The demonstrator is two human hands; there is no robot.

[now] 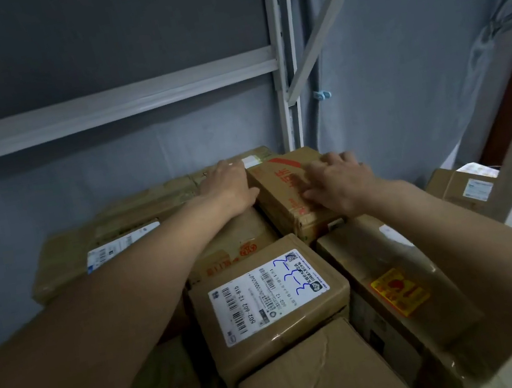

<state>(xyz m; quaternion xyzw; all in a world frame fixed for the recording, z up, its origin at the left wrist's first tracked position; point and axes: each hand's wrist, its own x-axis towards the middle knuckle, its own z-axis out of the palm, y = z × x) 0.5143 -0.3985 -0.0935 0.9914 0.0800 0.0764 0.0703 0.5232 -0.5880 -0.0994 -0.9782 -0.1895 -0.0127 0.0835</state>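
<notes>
A cardboard box with red print and a red tape stripe (280, 186) sits at the back of a stack of parcels. My left hand (227, 186) lies against its left side, fingers reaching toward the far edge and thumb at the near corner. My right hand (336, 179) rests on top of the box with fingers spread and slightly bent. Both forearms stretch across the nearer parcels.
A box with a white shipping label marked in blue pen (266, 298) sits in front. A long box with a yellow sticker (398, 291) lies to the right, a flat labelled box (94, 253) to the left. A grey metal shelf frame (288, 85) and grey curtain stand behind.
</notes>
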